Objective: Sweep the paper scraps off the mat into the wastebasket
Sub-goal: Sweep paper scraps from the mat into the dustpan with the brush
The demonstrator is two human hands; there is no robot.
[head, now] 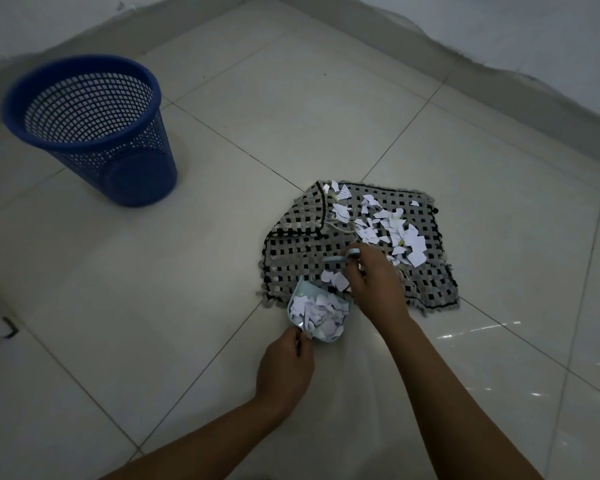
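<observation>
Blue mesh wastebasket [87, 129] far left, upright, nothing visible inside. Left hand [284, 367] fingers grip small dustpan [317, 315] heaped with scraps. Right hand [374, 282] fingers hold light-blue brush [343, 257] on checkered mat [302, 247]; more paper scraps [388, 226] across mat. Tiled floor [291, 109], grey walls.

Left hand [284, 367] grip curled shut low; right hand [374, 282] curled, reaching forward.
</observation>
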